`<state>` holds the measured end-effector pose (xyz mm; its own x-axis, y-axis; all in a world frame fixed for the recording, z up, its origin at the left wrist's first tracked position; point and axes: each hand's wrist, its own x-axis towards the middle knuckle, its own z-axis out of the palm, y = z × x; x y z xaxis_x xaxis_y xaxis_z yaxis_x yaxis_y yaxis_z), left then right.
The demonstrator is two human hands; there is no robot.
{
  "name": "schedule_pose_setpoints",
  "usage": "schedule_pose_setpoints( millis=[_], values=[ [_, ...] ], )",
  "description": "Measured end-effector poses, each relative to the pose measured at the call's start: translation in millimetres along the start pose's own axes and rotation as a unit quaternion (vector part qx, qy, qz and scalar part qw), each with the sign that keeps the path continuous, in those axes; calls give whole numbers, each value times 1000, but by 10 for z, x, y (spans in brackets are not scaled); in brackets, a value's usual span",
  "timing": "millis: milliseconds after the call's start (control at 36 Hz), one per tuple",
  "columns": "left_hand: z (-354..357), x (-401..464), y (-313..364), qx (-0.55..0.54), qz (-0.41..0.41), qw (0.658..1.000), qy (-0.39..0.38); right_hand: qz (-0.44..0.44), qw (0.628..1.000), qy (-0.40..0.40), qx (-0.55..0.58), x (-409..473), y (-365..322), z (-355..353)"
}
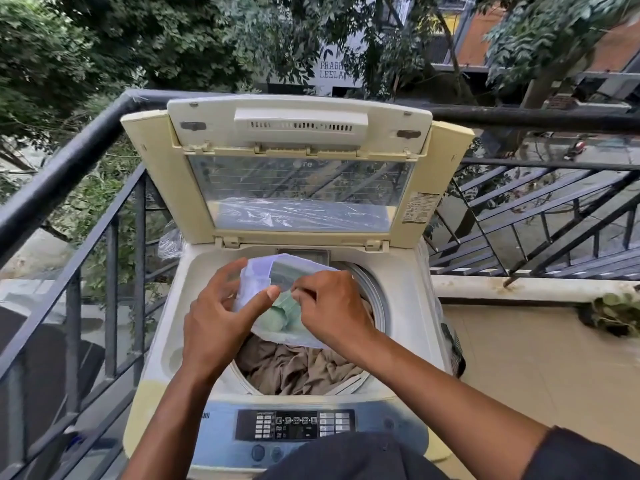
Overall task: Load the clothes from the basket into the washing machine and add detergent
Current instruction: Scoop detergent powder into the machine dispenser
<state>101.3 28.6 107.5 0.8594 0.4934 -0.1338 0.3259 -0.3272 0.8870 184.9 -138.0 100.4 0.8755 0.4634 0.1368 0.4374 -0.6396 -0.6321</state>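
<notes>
A top-loading washing machine [166, 327] stands in front of me with its lid [301, 188] raised upright. Beige clothes [294, 368] fill the drum. Over the drum I hold a clear plastic detergent pouch [263, 271] with greenish contents. My left hand [221, 313] grips the pouch's left side, thumb pressed toward the middle. My right hand [332, 310] pinches the pouch at its centre, fingers closed on the plastic. The pouch bottom hangs just above the clothes. No basket is in view.
The machine's control panel [294, 426] faces me at the front. A black metal railing [69, 168] runs along the left and behind the machine, with trees and a street beyond. Tiled balcony floor [536, 368] lies to the right, with a small plant [613, 310] by the ledge.
</notes>
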Motion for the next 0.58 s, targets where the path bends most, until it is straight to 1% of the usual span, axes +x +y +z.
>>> schedule_pose_setpoints(
  millis=[111,222,333,444,583],
  values=[
    [-10,18,-17,-12,-7,1000,-9,-53,998,4,45,14,54,57],
    [-29,40,-32,-32,-9,999,-22,-121,991,22,44,42,98,35],
    [-26,54,5,-19,3,999,-26,-143,987,36,57,23,87,24],
    [-5,52,20,16,11,1000,-17,-104,992,13,71,-14,26,-2],
    [4,20,12,22,0,999,32,11,998,-26,48,-109,0,-4]
  ],
)
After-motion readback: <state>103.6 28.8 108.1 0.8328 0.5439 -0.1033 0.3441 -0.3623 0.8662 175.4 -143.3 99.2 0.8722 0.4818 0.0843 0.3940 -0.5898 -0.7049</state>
